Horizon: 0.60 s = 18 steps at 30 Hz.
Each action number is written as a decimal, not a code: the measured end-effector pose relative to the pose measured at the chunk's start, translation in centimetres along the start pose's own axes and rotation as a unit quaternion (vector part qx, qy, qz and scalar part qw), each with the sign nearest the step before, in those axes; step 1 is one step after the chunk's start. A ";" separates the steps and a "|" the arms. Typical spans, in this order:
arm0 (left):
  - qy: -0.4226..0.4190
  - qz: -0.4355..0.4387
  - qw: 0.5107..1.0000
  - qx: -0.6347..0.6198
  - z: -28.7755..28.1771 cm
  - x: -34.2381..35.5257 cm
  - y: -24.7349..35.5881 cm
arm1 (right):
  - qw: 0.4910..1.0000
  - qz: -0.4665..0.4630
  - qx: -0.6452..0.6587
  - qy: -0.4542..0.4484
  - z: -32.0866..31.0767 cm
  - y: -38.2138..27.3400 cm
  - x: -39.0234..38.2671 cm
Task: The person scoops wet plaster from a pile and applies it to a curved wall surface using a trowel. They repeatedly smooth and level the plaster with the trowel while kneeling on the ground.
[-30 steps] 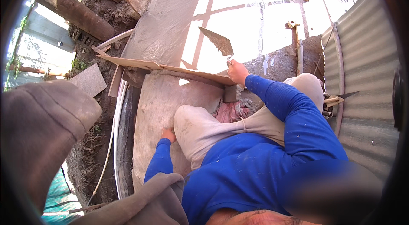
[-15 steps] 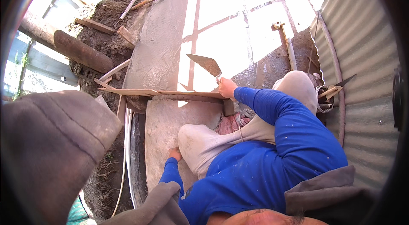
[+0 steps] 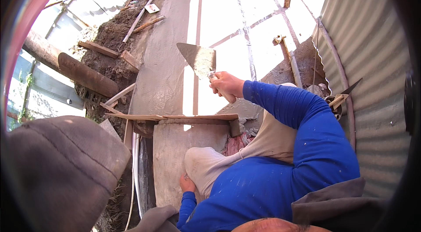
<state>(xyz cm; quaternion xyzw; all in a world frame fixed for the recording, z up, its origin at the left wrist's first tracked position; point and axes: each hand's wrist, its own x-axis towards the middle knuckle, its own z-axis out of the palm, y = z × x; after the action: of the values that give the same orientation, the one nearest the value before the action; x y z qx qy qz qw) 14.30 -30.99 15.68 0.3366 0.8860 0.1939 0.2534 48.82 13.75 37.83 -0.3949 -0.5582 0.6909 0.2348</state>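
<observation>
My right hand (image 3: 227,86) is closed round the pale handle of a pointed trowel (image 3: 198,59). Its broad, mortar-stained blade points up and left over smooth wet concrete (image 3: 164,69), seemingly raised off the surface. Just below lies a thin wooden board (image 3: 197,117) on edge, running across between the wet concrete and the older hard slab (image 3: 169,157) where I crouch. My left hand (image 3: 187,183) is low beside my bent left knee, against the knee or the slab. Its fingers are too small and partly hidden to read.
Corrugated metal sheeting (image 3: 377,100) walls the right side, with a container of tools (image 3: 337,102) against it. Wooden stakes (image 3: 291,61) stand in the concrete. To the left are dug soil (image 3: 98,34), a thick brown pipe (image 3: 87,74), loose timber (image 3: 98,49) and white conduits (image 3: 135,175).
My right hand has lifted away from the board and moved slightly left, turning the trowel so its blade shows broad. The view has tilted, shifting the board lower. My left hand stays by the knee.
</observation>
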 end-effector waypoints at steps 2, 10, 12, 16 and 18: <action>0.064 0.083 0.994 -0.017 -0.2 -2.6 2.7 | 0.999 -0.002 0.039 0.016 0.1 1.1 -0.1; -0.079 0.346 0.931 0.086 -0.9 -3.7 12.1 | 0.995 -0.049 0.062 0.063 2.7 0.7 0.3; -0.090 0.352 0.927 0.094 -1.4 -3.3 12.2 | 0.995 -0.064 0.057 0.052 3.5 -0.4 -0.7; -0.105 0.358 0.924 0.086 -0.9 -2.4 13.3 | 0.996 -0.061 0.035 0.046 2.9 -1.1 -1.8; -0.105 0.355 0.925 0.083 -0.8 -2.6 13.4 | 0.996 -0.058 0.051 0.047 3.0 -0.6 -2.0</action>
<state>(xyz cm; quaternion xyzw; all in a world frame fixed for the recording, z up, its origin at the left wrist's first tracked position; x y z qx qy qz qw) 22.17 -23.58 23.98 0.6675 0.6898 0.1603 0.2301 47.53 10.63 39.20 -0.3811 -0.5329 0.6843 0.3203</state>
